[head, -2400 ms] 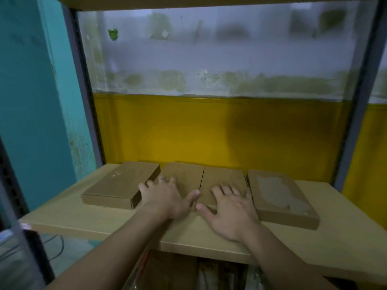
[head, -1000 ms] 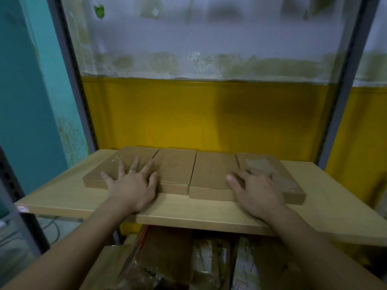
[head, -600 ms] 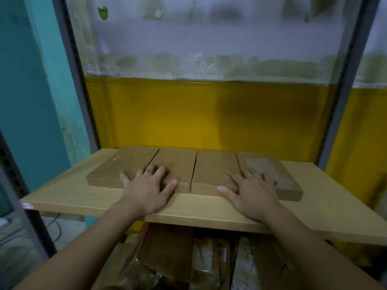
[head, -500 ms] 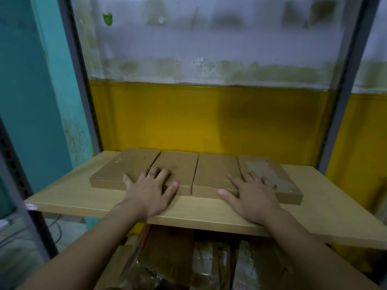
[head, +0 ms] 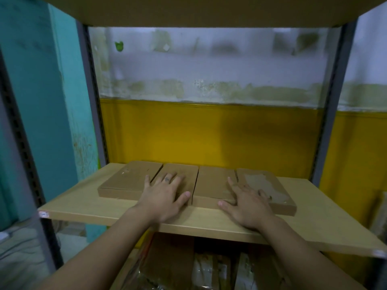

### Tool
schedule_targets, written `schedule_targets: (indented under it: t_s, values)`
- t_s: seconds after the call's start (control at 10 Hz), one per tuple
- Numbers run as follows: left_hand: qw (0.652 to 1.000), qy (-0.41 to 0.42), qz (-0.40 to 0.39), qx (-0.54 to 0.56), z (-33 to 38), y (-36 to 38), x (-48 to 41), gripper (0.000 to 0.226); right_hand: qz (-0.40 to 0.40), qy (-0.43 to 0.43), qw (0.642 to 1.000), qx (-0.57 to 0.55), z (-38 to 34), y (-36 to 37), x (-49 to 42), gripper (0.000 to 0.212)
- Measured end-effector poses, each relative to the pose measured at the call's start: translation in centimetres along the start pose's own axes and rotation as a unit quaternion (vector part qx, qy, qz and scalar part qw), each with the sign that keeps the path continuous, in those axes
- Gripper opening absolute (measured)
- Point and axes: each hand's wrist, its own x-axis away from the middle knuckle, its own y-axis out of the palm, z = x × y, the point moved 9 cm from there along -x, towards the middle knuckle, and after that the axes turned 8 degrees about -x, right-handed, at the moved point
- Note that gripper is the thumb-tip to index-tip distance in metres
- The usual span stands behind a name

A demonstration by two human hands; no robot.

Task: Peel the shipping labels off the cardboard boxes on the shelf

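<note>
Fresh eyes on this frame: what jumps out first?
Two bare hands lie flat on four flat cardboard boxes lined edge to edge on the shelf board. The left hand is mostly on the second from the left, and the right hand is over the seam between the third and the rightmost box. That box has a pale torn patch on top, and a bright yellow wall band runs behind.

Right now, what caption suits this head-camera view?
Left hand and right hand rest flat on four cardboard boxes on a shelf.
</note>
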Motion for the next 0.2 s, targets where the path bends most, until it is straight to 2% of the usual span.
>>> schedule_targets:
  t_s: [0.1, 0.2]
  values:
    - [1.000, 0.002, 0.014, -0.007, 0.5, -1.4, 0.5, 0.064, 0.009, -0.003, 1.000, -0.014, -0.3, -0.3, 0.4, 0.087]
    - [0.999, 0.007, 0.050, -0.013, 1.3, -3.6, 0.5, 0.064, 0.067, -0.043, 0.997, -0.009, -1.8, -2.3, 0.8, 0.088]
